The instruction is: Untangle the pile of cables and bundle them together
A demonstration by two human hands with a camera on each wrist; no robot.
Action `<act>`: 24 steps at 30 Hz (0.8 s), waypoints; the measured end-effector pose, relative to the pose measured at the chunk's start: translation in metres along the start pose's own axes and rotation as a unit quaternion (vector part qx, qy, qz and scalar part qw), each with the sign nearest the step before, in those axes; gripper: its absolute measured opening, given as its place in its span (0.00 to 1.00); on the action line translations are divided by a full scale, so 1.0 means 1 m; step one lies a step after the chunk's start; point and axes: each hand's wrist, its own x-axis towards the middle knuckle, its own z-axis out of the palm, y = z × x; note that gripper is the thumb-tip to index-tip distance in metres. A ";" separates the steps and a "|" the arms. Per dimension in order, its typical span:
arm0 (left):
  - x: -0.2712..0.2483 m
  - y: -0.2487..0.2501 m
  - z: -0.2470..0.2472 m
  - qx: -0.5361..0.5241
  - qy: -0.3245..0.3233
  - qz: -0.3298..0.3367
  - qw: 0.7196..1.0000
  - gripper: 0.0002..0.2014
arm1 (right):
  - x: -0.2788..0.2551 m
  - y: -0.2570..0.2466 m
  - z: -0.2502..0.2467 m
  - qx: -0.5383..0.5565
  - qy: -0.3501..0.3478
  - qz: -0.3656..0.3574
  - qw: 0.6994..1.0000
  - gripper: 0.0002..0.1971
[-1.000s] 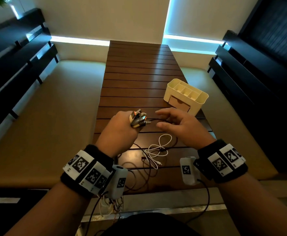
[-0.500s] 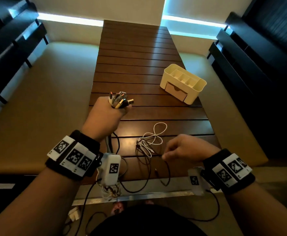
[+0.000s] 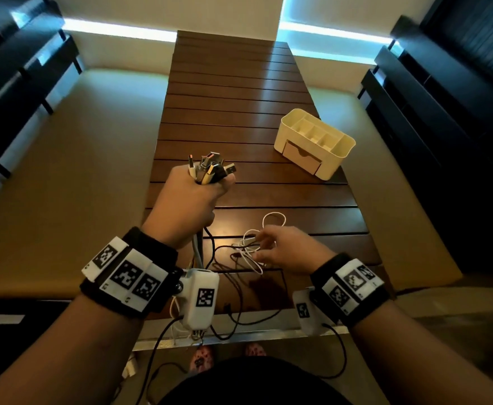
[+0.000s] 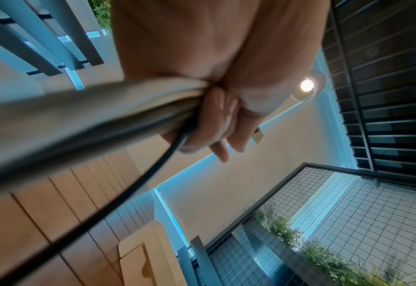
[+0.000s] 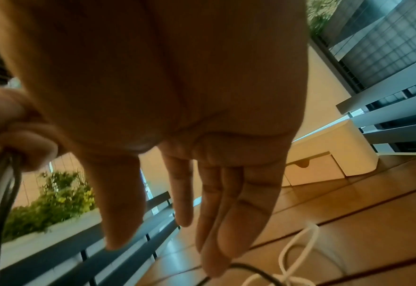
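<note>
At the near edge of the slatted wooden table (image 3: 239,112), thin black cables (image 3: 233,287) trailed in loose loops, some hanging over the metal-trimmed rim toward the floor. Just beyond them lay a white cable (image 3: 254,252), smooth and round, curled into a small tangle. The right hand (image 3: 289,249) hovered over that tangle with fingers (image 5: 217,222) straight and spread, holding nothing; whether the tips touched the cords could not be told. To its left, the left hand (image 3: 186,206) was raised above the table, fist wrapped tight around a bundle of cables (image 4: 91,112), grey and black strands packed side by side. Their metal plugs (image 3: 210,169) fanned out above the fist. Farther right stood a cream plastic organiser (image 3: 335,165), rounded at the corners, with open compartments and a small front drawer, well apart from both hands. The far half of the glossy boards lay bare. Tan padded benches (image 3: 64,171) flanked the table on both sides.
</note>
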 end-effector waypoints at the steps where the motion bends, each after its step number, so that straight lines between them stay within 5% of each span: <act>1: 0.000 0.001 -0.001 -0.004 0.003 0.001 1.000 0.11 | 0.005 0.003 0.005 -0.017 0.002 0.016 1.000 0.19; 6: -0.003 0.001 -0.006 -0.013 0.019 0.001 1.000 0.10 | 0.022 0.022 0.023 -0.055 0.035 0.057 0.996 0.12; 12: -0.006 -0.003 -0.008 -0.019 0.017 0.002 1.000 0.10 | 0.039 0.023 0.030 -0.077 0.126 -0.017 0.989 0.16; 24: -0.025 -0.002 -0.015 -0.026 0.028 -0.006 0.999 0.08 | 0.044 0.023 0.037 0.039 0.108 -0.055 0.992 0.06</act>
